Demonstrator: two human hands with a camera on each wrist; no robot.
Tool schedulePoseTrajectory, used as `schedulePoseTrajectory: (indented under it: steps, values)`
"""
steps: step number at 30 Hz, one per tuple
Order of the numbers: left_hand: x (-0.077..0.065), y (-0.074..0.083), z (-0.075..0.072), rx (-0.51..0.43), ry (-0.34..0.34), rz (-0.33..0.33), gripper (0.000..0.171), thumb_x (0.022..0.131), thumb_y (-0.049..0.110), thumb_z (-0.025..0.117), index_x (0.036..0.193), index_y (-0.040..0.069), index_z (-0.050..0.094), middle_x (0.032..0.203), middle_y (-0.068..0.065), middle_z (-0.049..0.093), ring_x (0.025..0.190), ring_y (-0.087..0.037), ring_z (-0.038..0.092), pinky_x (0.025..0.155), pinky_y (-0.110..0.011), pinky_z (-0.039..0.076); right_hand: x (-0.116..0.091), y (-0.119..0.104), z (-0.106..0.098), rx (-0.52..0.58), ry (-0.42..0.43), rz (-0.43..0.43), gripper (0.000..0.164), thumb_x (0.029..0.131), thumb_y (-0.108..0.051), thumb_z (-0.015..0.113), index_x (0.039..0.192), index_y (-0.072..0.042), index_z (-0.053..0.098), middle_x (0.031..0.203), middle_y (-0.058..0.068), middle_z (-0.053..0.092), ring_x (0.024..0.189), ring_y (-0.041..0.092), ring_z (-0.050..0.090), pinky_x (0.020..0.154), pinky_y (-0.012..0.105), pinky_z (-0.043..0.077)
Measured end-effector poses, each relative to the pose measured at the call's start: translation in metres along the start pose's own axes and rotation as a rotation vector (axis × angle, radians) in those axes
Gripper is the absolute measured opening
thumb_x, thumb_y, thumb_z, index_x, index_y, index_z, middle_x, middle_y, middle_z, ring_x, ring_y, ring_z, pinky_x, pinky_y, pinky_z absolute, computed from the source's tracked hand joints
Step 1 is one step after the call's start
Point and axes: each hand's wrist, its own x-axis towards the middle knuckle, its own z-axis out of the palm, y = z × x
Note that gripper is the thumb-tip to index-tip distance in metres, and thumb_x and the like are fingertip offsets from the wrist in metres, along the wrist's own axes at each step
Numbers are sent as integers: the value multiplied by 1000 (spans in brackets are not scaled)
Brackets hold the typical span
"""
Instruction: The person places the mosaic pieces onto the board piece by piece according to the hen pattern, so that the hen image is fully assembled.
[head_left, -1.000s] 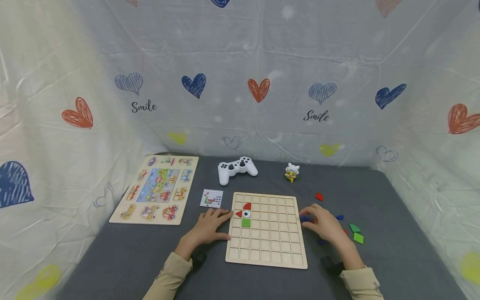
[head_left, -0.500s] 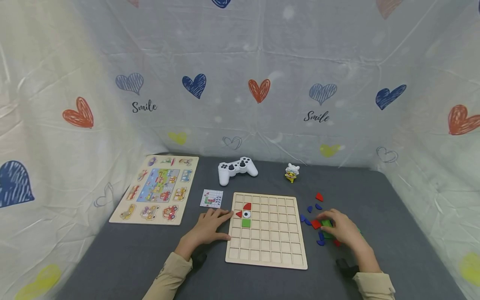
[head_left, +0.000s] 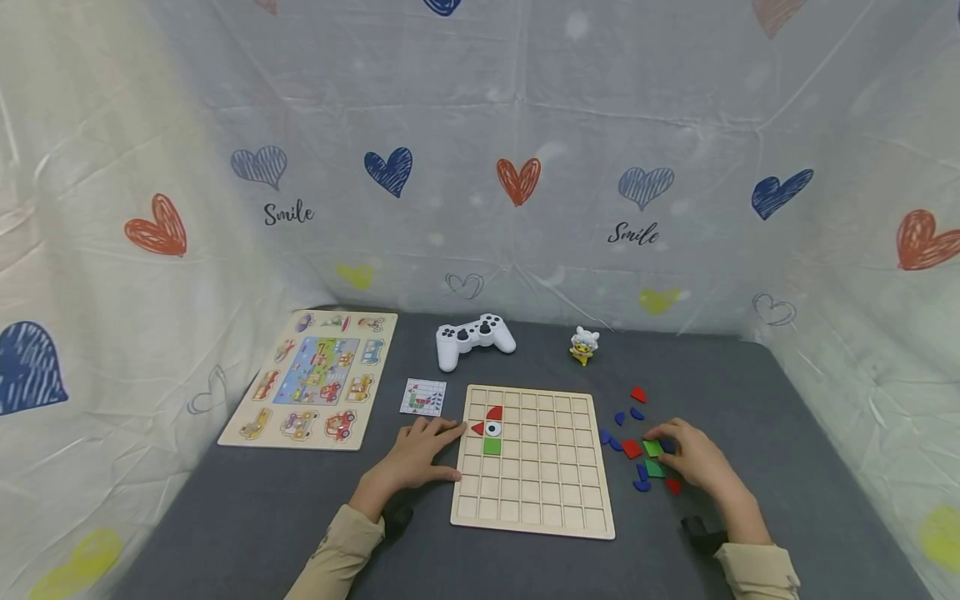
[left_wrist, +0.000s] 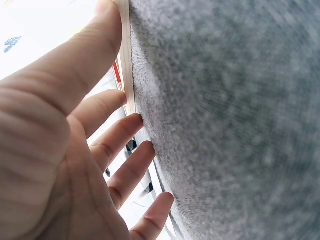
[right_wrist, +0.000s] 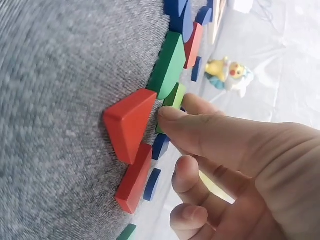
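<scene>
My right hand (head_left: pixel 693 457) is over the loose pieces right of the board, its thumb and index finger pinching a light green square block (head_left: pixel 653 448). In the right wrist view the thumb presses the near side of this block (right_wrist: pixel 175 96). Close by lie a darker green block (right_wrist: pixel 169 67) and a red block (right_wrist: pixel 131 122). With fingers spread, my left hand (head_left: pixel 416 454) rests at the left edge of the wooden grid board (head_left: pixel 540 467), thumb and index fingertip touching it. On the board sit red pieces (head_left: pixel 494 412), a round eye tile (head_left: pixel 492 428) and a green square (head_left: pixel 492 446).
Several blue pieces (head_left: pixel 615 444) and a red piece (head_left: pixel 638 393) lie right of the board. A small pattern card (head_left: pixel 423 397) lies beyond the left hand, and a vehicle puzzle board (head_left: pixel 315 375) farther left. A white game controller (head_left: pixel 474 336) and a toy figure (head_left: pixel 583 345) stand behind.
My right hand has moved right from the blue pieces beside the board to the green blocks and now pinches the light green one. My left hand has stayed at the board's edge.
</scene>
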Motion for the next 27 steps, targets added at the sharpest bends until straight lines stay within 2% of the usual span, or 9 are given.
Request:
schedulePoseTrajectory:
  steps: [4,7,10,18,27]
  values:
    - [0,0,-1,-5,-1,0,77,77,47,69,142,19,40,137,-6,43,115,-29,37,94,-56,28,2,1,2,1,-5,-14,28,76,1,71,102,-9,68,102,12,57,67,15,46,56,31,38]
    - [0,1,-1,-4,0,1,77,77,47,69,142,18,40,137,-6,43,115,-30,37,94,-56,28,3,2,2,-19,-5,-29,27,75,0,72,100,-10,68,101,11,58,78,24,55,63,39,46]
    - [0,1,-1,-6,-1,0,77,77,47,69,142,18,40,137,-7,43,116,-30,37,94,-57,28,3,2,2,-37,-7,-49,25,76,-3,72,99,-9,68,99,10,58,89,31,58,70,46,48]
    - [0,1,-1,-8,-10,-5,77,77,46,69,142,19,40,136,-7,43,116,-30,37,95,-57,27,2,0,4,-64,7,-33,24,77,-8,73,99,-9,66,95,9,58,86,30,58,67,46,47]
    - [0,2,-2,-5,-8,-10,77,77,47,69,142,19,40,137,-6,43,116,-30,37,95,-57,27,3,-15,2,-72,64,-23,23,78,-10,72,101,-9,66,98,11,58,87,31,60,65,46,48]
